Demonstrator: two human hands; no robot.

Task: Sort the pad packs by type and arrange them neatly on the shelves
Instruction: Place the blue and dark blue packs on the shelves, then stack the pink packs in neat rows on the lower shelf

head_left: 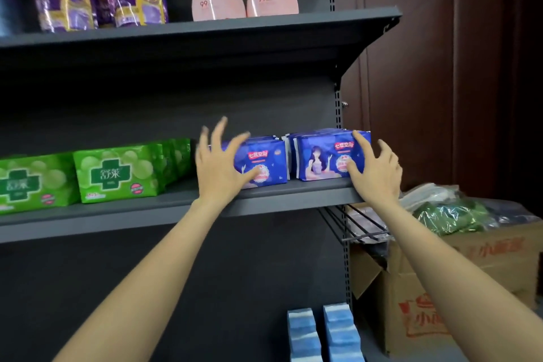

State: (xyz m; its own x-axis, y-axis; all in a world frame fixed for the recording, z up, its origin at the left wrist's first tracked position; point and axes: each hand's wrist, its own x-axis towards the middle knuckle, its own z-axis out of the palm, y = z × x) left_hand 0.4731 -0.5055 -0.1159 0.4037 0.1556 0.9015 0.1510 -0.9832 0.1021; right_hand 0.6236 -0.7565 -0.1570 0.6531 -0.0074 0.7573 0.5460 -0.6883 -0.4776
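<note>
Your left hand (pixel 219 167) and right hand (pixel 374 169), fingers spread, rest against two rows of blue pad packs (pixel 321 157) on the middle shelf (pixel 164 209), right of the green packs (pixel 117 175).

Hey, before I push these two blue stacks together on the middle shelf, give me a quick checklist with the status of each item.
1. Left hand on the left blue stack: ok, fingers spread over its front.
2. Right hand on the right blue stack: ok, against its right end.
3. Gap between the stacks closed: not ok, a narrow gap shows.
4. Types kept apart: ok, green packs sit to the left, clear of the blue.
5. Fronts flush with the shelf edge: cannot tell.
6. Rear packs upright: cannot tell, hidden.
</note>
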